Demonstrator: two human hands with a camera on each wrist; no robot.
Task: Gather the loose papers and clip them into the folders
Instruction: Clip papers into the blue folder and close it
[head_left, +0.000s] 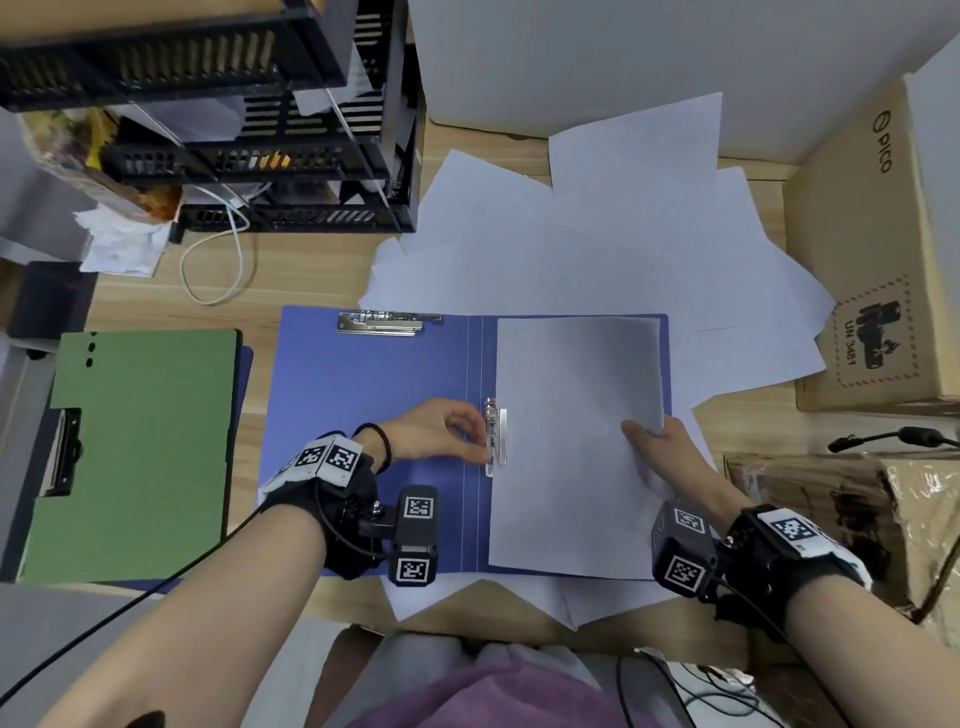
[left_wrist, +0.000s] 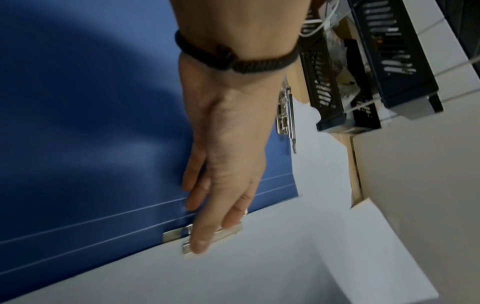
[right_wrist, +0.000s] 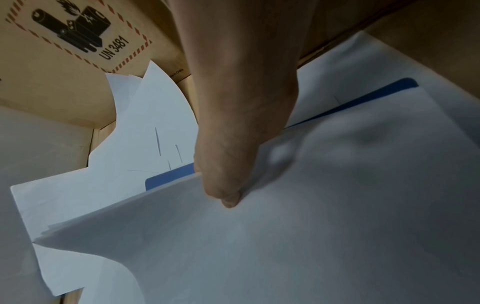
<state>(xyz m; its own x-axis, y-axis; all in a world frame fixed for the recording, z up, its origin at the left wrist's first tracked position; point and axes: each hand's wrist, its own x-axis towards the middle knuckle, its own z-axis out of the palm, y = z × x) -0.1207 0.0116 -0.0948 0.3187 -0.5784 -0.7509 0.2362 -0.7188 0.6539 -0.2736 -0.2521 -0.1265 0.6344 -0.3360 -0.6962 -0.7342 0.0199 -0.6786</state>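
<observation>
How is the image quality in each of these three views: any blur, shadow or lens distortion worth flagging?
Head view: evenly lit and mostly sharp, wide-angle bending toward the edges, as on the black tray rack. Left wrist view: motion-blurred left hand on the side clip, with a dark shadow across the blue folder. Right wrist view: dim; the paper stack in the right hand looks soft and grey.

Right hand (head_left: 670, 457) fingers hidden under paper stack (head_left: 571, 447); green folder (head_left: 135, 457) — left edge cropped.

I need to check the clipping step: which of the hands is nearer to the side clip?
Left. The left hand touches the side clip; the right hand grips the papers at their far edge.
</observation>
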